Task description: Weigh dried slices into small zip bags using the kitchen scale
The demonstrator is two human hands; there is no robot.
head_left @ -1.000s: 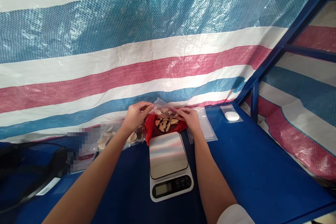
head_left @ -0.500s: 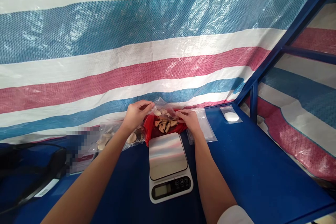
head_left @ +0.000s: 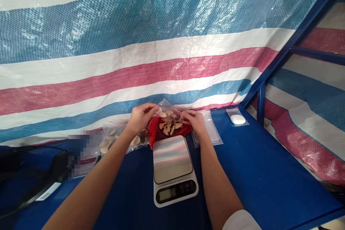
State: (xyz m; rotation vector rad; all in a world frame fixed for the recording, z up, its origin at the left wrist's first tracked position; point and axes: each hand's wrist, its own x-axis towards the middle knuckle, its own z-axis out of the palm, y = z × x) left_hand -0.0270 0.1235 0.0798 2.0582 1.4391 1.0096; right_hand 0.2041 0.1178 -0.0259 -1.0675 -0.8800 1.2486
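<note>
- One clear bag (head_left: 170,108), pale slices (head_left: 163,114) inside, is pinched at its edges by the left hand (head_left: 141,116) and the right hand (head_left: 196,120), at the far side of the red bag (head_left: 153,130).
- Brown slices (head_left: 168,128) are held in the red bag.
- The scale (head_left: 174,163) is set nearer, on the surface (head_left: 256,172).
- Flat bags (head_left: 211,129) are laid beside.
</note>
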